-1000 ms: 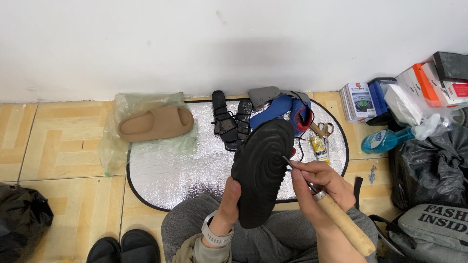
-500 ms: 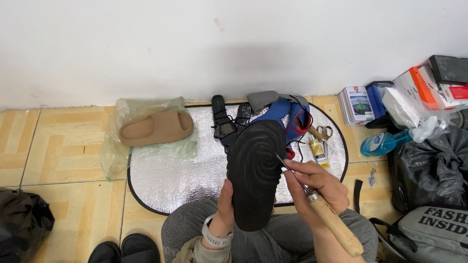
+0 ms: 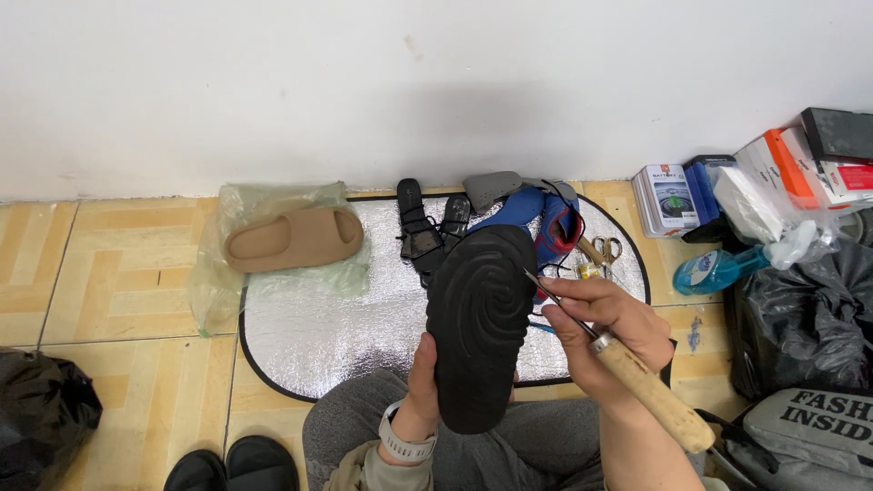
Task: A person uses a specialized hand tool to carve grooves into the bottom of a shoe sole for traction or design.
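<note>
The left hand gripped the black sole from behind, its lower edge, wrist bent upward. The right hand closed around the wooden-handled awl, its metal tip touching the sole's right edge. The sole stood upright above the lap, long axis vertical, tread toward the camera, toe pointing at the silver mat beyond.

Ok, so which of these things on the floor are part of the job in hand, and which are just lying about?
In hand:
- black shoe sole, held up by the left hand
- wooden-handled awl, in the right hand, tip at the sole's edge

Lying about:
- tan slide on a plastic bag
- black sandals
- scissors
- blue spray bottle
- boxes
</note>
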